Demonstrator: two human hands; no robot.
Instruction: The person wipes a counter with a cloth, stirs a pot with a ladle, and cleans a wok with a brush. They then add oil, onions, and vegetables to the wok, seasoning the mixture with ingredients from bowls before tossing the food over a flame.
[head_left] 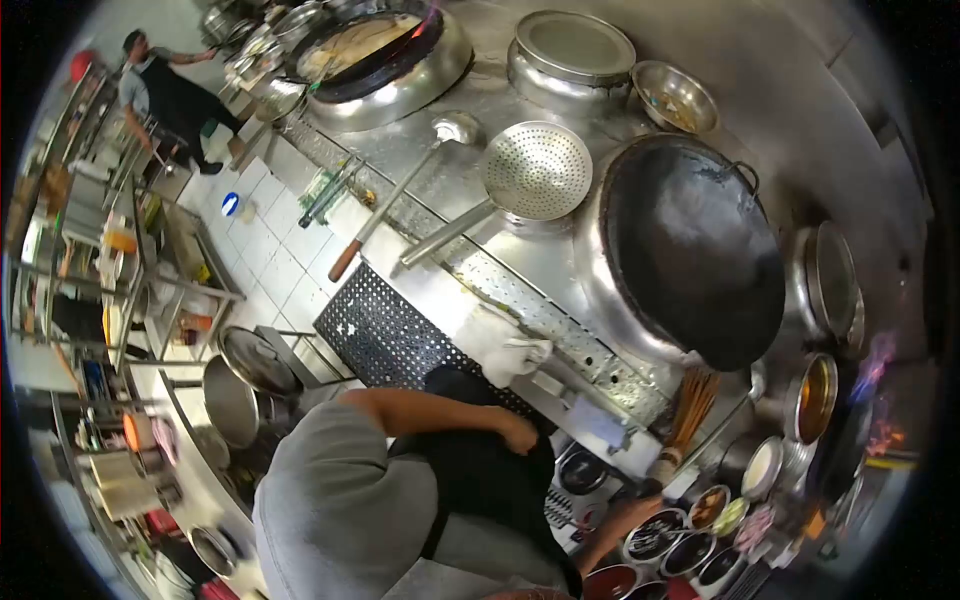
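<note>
Grey shirt [330, 500] (plain); right hand [640, 508] near bamboo brush [691, 412].

Perf. skimmer [540, 170] nr ladle [458, 127], blk mat [385, 325] on tiled flr [265, 235].

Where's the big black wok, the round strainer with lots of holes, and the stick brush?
Big black wok [695, 255]: head view, on its bare inside.
Round strainer [540, 171]: head view, on its holed bowl.
Stick brush [691, 412]: head view, on its thin sticks.
</note>
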